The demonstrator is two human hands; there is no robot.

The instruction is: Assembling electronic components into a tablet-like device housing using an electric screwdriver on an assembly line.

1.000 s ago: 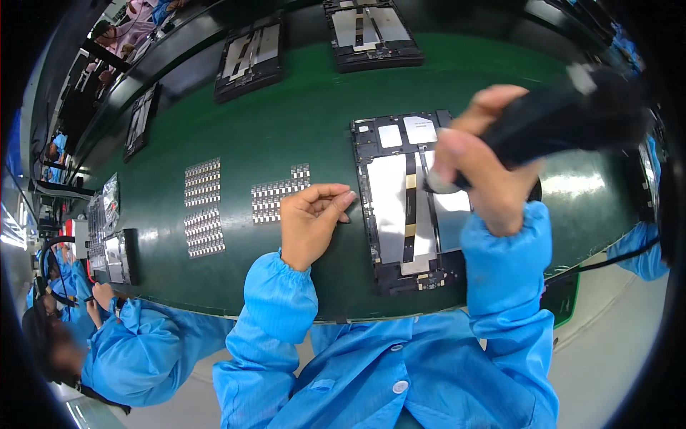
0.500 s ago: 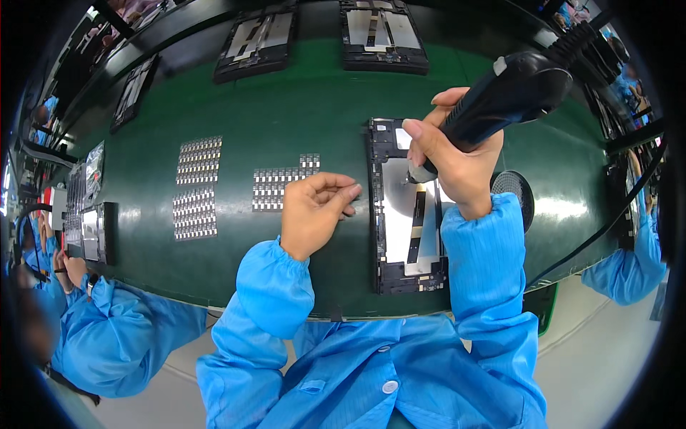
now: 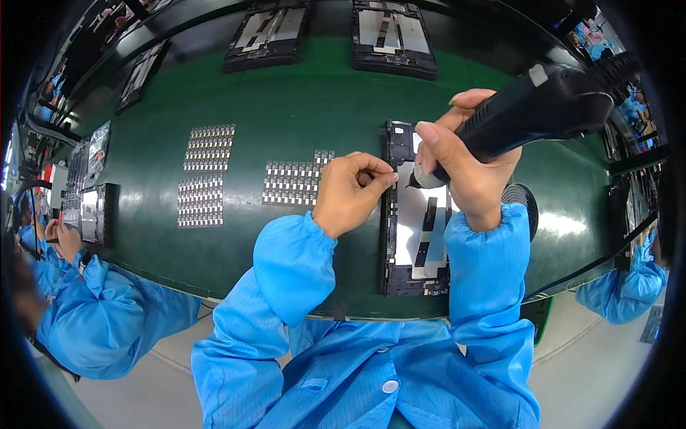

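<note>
In my right hand (image 3: 475, 175) is a black electric screwdriver (image 3: 543, 111), its tip slanting down to the left over an opened tablet-like device (image 3: 394, 275). The device has a black frame, silver panels and a dark flex strip, and lies lengthwise in front of me; my right hand and sleeve hide part of it. My left hand (image 3: 350, 191) has thumb and forefinger pressed together at the device's left edge, near the screwdriver tip. Whatever sits in that pinch is too small to make out. Just left of this hand lies a sheet of small black-and-white parts (image 3: 289, 184).
Two more part sheets (image 3: 209, 148) lie farther left. Opened devices stand along the back, one at the centre (image 3: 268, 36), another right of it (image 3: 393, 39). A round black mesh dish (image 3: 527, 204) is beside my right wrist. A co-worker's blue sleeve (image 3: 118, 314) is at left.
My left hand has moved right to the device's edge, and its fingers have closed into a pinch. My right hand and the screwdriver have shifted slightly; the view has also shifted.
</note>
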